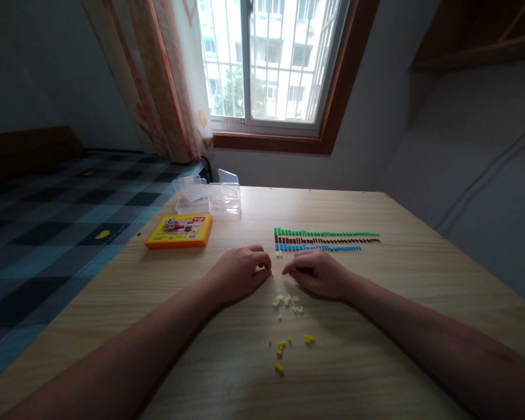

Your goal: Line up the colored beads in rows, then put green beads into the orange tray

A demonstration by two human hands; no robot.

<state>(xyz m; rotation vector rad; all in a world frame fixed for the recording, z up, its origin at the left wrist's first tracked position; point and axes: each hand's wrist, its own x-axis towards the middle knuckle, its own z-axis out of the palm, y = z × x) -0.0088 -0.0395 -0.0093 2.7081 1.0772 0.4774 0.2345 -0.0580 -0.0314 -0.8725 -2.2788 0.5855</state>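
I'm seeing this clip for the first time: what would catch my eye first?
Three neat lines of tiny pieces, a green row, a brown row and a blue row, lie on the wooden table just beyond the hands. The left hand and right hand rest close together, with loose cream pieces and yellow pieces scattered nearer the camera. An orange box sits at the left.

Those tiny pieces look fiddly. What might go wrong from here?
The right hand lies close to the blue row; a nudge might knock it crooked. Loose pale pieces and yellow pieces lie just behind it and the left hand; pulling back might scatter them.
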